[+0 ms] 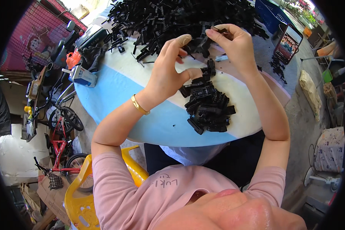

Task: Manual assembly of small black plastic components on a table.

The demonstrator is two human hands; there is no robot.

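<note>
A small dark piece (pixel 220 30) sits in the upper middle of the frame, pinched between the right hand's (pixel 237 44) thumb and fingers, which partly hide it. The left hand (pixel 166 71) is spread, its thumb by a heap of glossy black plastic parts (pixel 211 109) at centre; a larger black pile (pixel 157 23) fills the top. Dark lettering marks the pink shirt (pixel 142 199).
</note>
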